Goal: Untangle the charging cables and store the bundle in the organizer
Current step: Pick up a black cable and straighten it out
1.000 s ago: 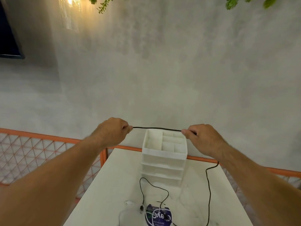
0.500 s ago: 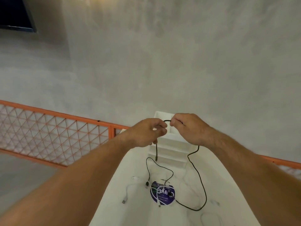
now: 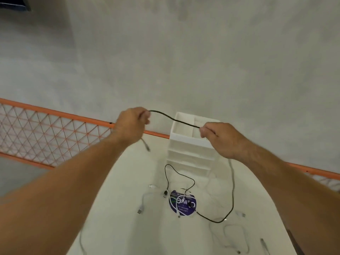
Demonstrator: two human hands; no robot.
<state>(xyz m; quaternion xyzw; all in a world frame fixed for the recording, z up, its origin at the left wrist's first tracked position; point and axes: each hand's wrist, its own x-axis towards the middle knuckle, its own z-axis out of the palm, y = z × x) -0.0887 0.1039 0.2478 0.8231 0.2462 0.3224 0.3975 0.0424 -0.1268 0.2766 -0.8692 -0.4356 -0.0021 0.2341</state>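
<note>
You hold the black cable (image 3: 176, 120) in the air, pinched in your left hand (image 3: 131, 124) and your right hand (image 3: 223, 139). As you see it, the slack stretch between them crosses the open top of the upright white organizer (image 3: 187, 138). The short end hangs below your left hand. The long end drops to the table (image 3: 128, 199), among loosely crossed white cables (image 3: 144, 199).

**Table and Backdrop**

A white table (image 3: 257, 208) is seen, a purple sticker (image 3: 184, 208) laid flat near its middle. Beyond, an orange rail (image 3: 55, 112) is filled with mesh (image 3: 46, 133). A grey wall (image 3: 184, 61) is behind, with a dark panel (image 3: 14, 4) cut off at upper left.
</note>
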